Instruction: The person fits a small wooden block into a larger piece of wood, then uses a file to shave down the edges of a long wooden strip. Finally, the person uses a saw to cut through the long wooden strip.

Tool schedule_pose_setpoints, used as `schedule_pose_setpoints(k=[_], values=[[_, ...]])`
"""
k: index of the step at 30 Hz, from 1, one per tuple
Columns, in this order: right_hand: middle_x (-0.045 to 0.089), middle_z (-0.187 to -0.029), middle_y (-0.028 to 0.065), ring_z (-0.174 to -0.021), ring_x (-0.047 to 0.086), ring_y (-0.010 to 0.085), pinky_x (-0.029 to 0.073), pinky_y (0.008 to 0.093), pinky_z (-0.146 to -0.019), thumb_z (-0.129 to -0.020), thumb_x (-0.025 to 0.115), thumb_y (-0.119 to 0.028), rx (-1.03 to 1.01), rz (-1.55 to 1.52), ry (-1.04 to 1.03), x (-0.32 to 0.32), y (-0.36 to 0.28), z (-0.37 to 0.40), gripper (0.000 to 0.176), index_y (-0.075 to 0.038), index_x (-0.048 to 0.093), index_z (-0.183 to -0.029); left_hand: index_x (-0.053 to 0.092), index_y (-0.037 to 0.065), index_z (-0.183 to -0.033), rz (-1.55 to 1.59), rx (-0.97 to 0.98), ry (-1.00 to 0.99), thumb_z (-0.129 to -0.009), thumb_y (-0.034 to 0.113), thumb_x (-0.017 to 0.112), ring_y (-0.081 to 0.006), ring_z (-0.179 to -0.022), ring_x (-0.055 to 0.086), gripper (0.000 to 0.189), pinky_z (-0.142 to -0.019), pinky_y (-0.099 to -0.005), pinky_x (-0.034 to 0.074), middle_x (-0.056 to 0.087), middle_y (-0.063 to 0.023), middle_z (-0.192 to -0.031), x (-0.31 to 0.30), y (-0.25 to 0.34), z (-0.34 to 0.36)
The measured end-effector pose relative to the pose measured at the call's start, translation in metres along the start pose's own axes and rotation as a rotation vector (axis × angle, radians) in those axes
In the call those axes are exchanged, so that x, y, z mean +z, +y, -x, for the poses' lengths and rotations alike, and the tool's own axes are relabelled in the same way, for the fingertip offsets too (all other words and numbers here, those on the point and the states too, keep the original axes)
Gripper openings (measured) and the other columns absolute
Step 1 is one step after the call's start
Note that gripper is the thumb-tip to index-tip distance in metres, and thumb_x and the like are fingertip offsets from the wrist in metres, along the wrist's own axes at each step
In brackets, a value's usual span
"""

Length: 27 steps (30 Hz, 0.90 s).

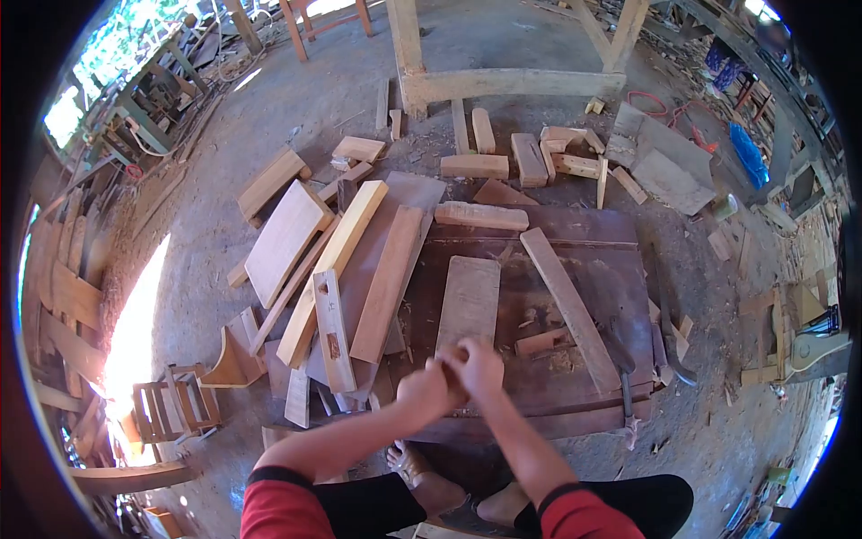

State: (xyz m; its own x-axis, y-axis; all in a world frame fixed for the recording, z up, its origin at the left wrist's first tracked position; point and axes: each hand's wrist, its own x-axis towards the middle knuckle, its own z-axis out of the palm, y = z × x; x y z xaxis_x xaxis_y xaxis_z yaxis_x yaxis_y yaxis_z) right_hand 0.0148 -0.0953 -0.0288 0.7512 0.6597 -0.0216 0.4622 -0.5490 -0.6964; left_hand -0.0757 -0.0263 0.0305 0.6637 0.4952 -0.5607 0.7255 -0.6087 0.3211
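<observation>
My left hand [424, 393] is closed in a fist, and my right hand [480, 368] curls in beside it so that the two meet. Between them shows a bit of something brown [456, 392], mostly hidden by my fingers; its kind cannot be made out. Just beyond my hands a flat greyish board [470, 301] lies lengthwise on the low dark brown wooden panel [575, 278]. To its right rests a long narrow wooden strip [568, 308], with a short notched wooden piece [543, 341] between them.
Left of the panel, planks and beams [337, 260] lie in a slanted pile. Several cut blocks [474, 166] lie behind it, before a wooden frame [512, 84]. Dark metal tools [620, 359] are at the panel's right edge. A small slatted wooden piece [177, 402] stands at left.
</observation>
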Motion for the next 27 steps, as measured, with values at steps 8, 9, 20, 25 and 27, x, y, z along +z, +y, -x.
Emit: schedule_pose_setpoints(k=[8,9,20,25,27], values=[[0.055,-0.08,0.0057,-0.066,0.059,0.0269,0.047,0.0378,-0.051,-0.071,0.064,-0.045,-0.168,0.086,0.133,0.005,0.004,-0.013,0.034,-0.011,0.059,-0.074,0.039,-0.009,-0.103,-0.067,-0.006,-0.013,-0.065,0.055,0.066,-0.0313,-0.072,0.065,0.079,-0.065,-0.0404,0.052,0.063,-0.0196,-0.079,0.001,0.005,-0.019],[0.056,-0.079,0.0063,-0.065,0.059,0.0272,0.047,0.038,-0.052,-0.072,0.063,-0.044,-0.196,0.118,0.162,0.009,0.011,-0.038,0.034,-0.011,0.059,-0.073,0.039,-0.009,-0.103,-0.074,0.001,0.017,-0.066,0.053,0.066,-0.031,-0.073,0.065,0.077,-0.066,-0.0396,0.051,0.063,-0.0191,-0.08,-0.004,0.008,-0.04],[0.059,-0.084,0.0108,-0.076,0.06,0.029,0.047,0.0413,-0.064,-0.072,0.064,-0.045,-0.212,0.247,0.173,-0.058,-0.024,-0.232,0.036,-0.01,0.063,-0.074,0.051,-0.002,-0.098,-0.008,0.024,0.417,-0.071,0.053,0.058,-0.0325,-0.083,0.063,0.062,-0.071,-0.0398,0.051,0.063,-0.0191,-0.089,-0.114,0.073,-0.158],[0.055,-0.075,0.0084,-0.07,0.058,0.0278,0.046,0.0392,-0.06,-0.071,0.065,-0.043,-0.151,0.117,0.026,-0.037,0.011,-0.086,0.034,-0.009,0.062,-0.069,0.051,-0.005,-0.101,0.046,0.119,0.119,-0.069,0.056,0.059,-0.0362,-0.081,0.062,0.07,-0.073,-0.0421,0.05,0.062,-0.0213,-0.085,-0.026,0.04,-0.062],[0.055,-0.072,0.0076,-0.068,0.058,0.0274,0.046,0.0388,-0.059,-0.07,0.067,-0.039,-0.155,0.07,0.003,-0.025,0.023,-0.029,0.031,-0.009,0.061,-0.069,0.052,-0.007,-0.097,0.091,0.126,-0.001,-0.07,0.053,0.06,-0.036,-0.08,0.062,0.066,-0.071,-0.0428,0.05,0.062,-0.0224,-0.085,0.001,0.029,-0.02]])
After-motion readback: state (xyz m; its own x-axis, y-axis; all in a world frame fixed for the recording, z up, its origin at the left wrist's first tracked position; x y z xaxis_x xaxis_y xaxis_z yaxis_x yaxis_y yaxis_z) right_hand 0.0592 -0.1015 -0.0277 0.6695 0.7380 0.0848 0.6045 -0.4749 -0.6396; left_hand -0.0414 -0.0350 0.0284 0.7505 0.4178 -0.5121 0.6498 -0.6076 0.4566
